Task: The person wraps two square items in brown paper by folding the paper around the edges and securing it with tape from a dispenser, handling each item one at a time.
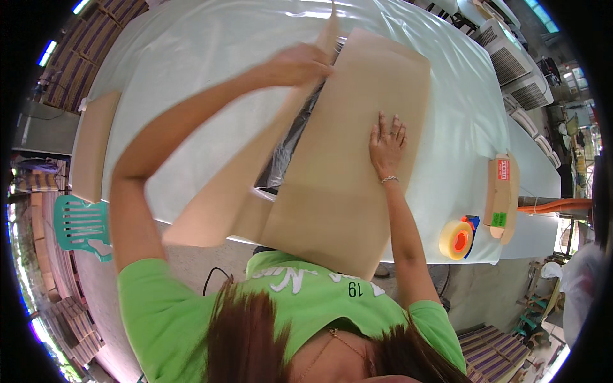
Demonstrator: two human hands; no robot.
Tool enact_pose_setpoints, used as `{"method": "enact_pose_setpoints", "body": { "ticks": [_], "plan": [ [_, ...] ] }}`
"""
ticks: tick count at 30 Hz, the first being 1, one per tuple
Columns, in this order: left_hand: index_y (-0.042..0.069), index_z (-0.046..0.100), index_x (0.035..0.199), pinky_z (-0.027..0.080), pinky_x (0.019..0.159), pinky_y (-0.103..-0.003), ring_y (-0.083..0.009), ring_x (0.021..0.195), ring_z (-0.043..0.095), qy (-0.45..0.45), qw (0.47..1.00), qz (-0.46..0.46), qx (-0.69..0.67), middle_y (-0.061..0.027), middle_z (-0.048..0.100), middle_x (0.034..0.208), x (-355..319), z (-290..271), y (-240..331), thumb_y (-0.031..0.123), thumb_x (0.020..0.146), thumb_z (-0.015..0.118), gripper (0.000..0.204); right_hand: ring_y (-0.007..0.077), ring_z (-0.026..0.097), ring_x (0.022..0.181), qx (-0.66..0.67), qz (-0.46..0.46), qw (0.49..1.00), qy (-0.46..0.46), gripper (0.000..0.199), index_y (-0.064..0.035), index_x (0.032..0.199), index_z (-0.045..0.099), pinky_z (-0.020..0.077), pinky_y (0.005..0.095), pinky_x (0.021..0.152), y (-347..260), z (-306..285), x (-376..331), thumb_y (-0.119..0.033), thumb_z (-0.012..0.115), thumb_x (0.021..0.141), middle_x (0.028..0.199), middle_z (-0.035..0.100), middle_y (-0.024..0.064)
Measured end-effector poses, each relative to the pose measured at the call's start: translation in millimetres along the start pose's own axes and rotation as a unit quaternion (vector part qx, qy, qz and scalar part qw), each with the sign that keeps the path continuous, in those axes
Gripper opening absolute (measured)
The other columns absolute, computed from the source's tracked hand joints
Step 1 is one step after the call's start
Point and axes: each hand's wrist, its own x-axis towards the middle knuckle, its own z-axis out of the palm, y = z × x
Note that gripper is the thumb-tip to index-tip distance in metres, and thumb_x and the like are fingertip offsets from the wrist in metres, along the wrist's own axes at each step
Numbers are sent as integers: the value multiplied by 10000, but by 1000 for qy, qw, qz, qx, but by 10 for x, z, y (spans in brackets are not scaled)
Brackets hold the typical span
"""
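Stacked brown cartons [89, 48] fill the background at ten o'clock, as I watch from my distant place. At nine o'clock I see a green plastic chair [82, 223], and just above it a narrow brown box [96, 147] at the edge of the table, which has a pale, shiny cover [191, 172]. In the middle lies the large carton, stretching from six o'clock toward twelve. Its left flap [214, 207] is raised and blurred; at twelve o'clock the left hand [305, 64] has its fingers bent around the edge of this flap. Between the flaps I can see black plastic [290, 140] inside. The right flap [357, 115] lies folded over, and at two o'clock the right hand [388, 147] rests on it, open, fingers spread. Farther right, near four o'clock, stands a tape dispenser [457, 239]; beside it, at three, is a small brown box [497, 198].
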Motion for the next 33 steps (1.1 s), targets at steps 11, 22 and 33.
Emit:
{"method": "enact_pose_setpoints", "body": {
  "ticks": [11,22,33],
  "plan": [
    [12,704,919,519,823,-471,-401,939,643,112,981,-112,110,-203,666,1015,596,2495,455,239,866,522,296,395,275,1390,70,-31,997,-3,429,-195,1381,494,221,506,1114,168,99,43,-332,431,979,1494,364,158],
    [127,719,971,501,748,-457,-355,835,655,148,968,-196,46,-143,693,876,806,2366,653,380,961,454,366,418,334,1318,120,-165,979,-12,472,-143,1396,477,260,511,1099,468,-130,142,-328,453,962,1448,400,179],
    [94,701,982,486,773,-459,-364,852,641,142,976,-163,-3,-161,688,905,722,2611,530,345,970,415,381,398,358,1304,210,-121,970,-7,390,-113,1287,541,269,499,1099,485,-60,120,-253,502,926,1419,455,153]
  ]
}}
